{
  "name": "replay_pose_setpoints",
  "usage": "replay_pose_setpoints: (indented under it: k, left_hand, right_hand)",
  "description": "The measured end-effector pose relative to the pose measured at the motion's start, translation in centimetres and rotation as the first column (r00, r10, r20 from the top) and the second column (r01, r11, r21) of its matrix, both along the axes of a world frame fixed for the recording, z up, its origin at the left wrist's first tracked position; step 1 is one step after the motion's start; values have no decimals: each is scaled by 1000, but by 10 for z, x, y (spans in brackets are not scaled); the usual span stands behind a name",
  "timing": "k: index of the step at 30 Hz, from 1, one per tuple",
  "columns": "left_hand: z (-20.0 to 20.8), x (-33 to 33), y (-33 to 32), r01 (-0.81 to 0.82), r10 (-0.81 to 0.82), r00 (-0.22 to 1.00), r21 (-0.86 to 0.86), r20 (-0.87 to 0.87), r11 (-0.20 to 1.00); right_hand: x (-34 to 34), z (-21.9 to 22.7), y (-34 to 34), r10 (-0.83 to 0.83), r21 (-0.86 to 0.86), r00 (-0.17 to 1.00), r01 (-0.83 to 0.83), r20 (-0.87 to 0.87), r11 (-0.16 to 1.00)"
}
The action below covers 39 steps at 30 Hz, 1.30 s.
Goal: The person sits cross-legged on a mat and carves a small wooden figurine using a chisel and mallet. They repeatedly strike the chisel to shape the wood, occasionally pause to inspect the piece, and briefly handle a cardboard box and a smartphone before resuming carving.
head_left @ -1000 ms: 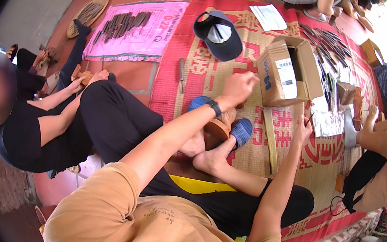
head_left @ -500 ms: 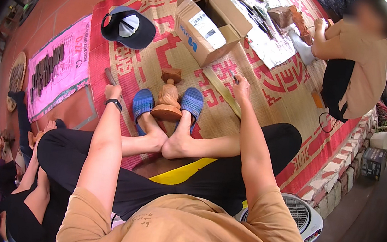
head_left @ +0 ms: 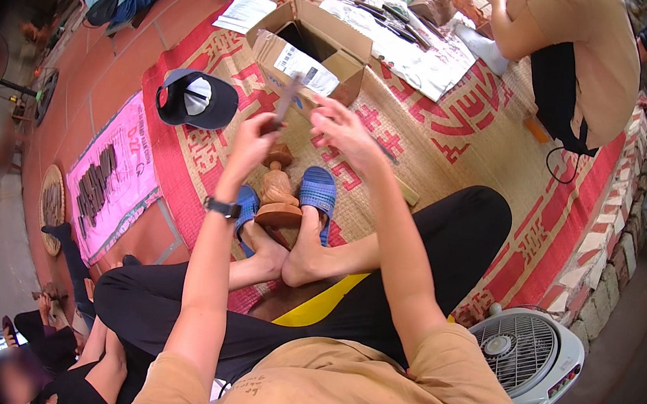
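Observation:
My left hand (head_left: 251,145) is closed around the lower end of a flat, brownish bar-like tool (head_left: 288,99), which points up and away and is slightly blurred. Close on its right, my right hand (head_left: 344,133) has its fingers apart, the fingertips near the tool but seemingly not gripping it. A thin dark tool (head_left: 387,153) shows beside my right wrist; it seems to lie on the mat. Below my hands, a carved wooden figure (head_left: 280,187) with a round base stands between my feet in blue slippers (head_left: 318,192). My left hand partly covers its top.
An opened cardboard box (head_left: 346,85) stands beyond my hands on the patterned mat (head_left: 457,170). A dark cap (head_left: 222,105) lies to the left. Many carving tools (head_left: 398,25) spread at the back, near a seated person (head_left: 575,63). A fan (head_left: 519,351) stands at my right.
Both hands have come inward and together above the carved figure. My left hand has raised its tool; my right hand's fingers have spread. The view has shifted, showing more people at the far left.

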<state>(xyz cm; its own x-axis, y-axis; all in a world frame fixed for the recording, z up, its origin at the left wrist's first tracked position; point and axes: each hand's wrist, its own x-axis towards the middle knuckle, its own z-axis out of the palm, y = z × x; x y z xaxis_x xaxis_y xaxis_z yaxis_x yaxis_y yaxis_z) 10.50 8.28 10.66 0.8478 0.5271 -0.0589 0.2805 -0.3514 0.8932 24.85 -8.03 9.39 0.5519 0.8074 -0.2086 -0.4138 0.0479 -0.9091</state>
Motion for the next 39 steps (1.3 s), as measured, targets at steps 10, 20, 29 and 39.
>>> replay_pose_setpoints:
  k: [10, 20, 29, 39]
  left_hand:
    - [-5, 137, -13, 215, -239, 969, 698, -64, 683]
    - [-24, 159, 8, 410, -288, 912, 592, -293, 694]
    - [-31, 151, 13, 365, -351, 926, 574, -142, 733]
    - [-27, 144, 10, 362, -346, 928, 548, -138, 754]
  right_hand:
    - [49, -55, -14, -552, 210, 686, 697, -474, 686]
    - [77, -72, 16, -658, 202, 708, 705, -257, 680]
    - [86, -100, 44, -717, 95, 691, 711, 91, 697]
    - [87, -97, 50, -703, 41, 696, 706, 143, 707]
